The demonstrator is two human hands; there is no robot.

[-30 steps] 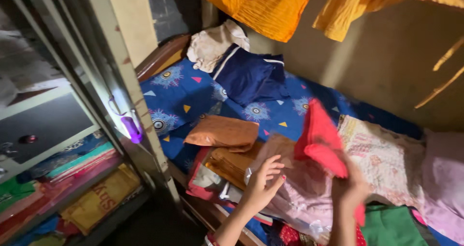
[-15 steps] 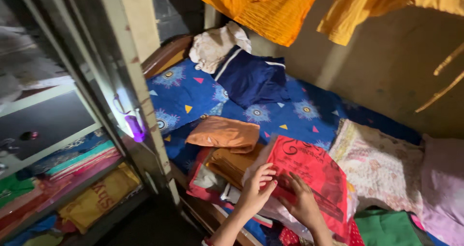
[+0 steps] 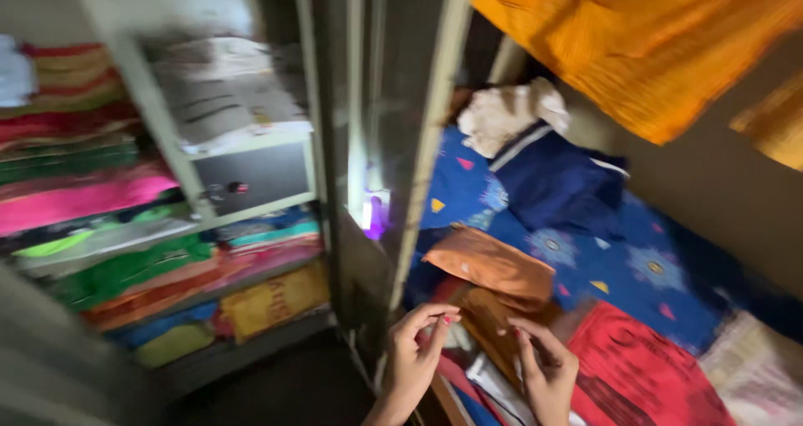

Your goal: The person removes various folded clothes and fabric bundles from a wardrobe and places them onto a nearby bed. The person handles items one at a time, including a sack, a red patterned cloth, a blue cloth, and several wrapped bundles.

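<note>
My left hand (image 3: 416,352) and my right hand (image 3: 548,367) are low in the view, over a stack of flat cloth packets at the bed's near edge. Both reach to a brown folded packet (image 3: 493,321). The left fingers curl at its edge, and blur hides whether they grip it. The right hand's fingers are spread, with their tips on the packet and nothing held. A red printed packet (image 3: 648,372) lies flat on the bed just right of my right hand. An orange folded cloth (image 3: 493,263) rests behind the brown one.
An open wardrobe (image 3: 251,183) on the left holds shelves of folded pink, green and red cloth and a grey locker box. Its metal door edge (image 3: 427,141) stands between wardrobe and bed. The blue patterned bedsheet (image 3: 619,267) carries a navy cloth (image 3: 552,179) and a white cloth. Orange fabric (image 3: 652,49) hangs above.
The red packet left my hands and now lies on the bed to the right. Both hands moved to the brown packet. The view swung left, showing the wardrobe shelves.
</note>
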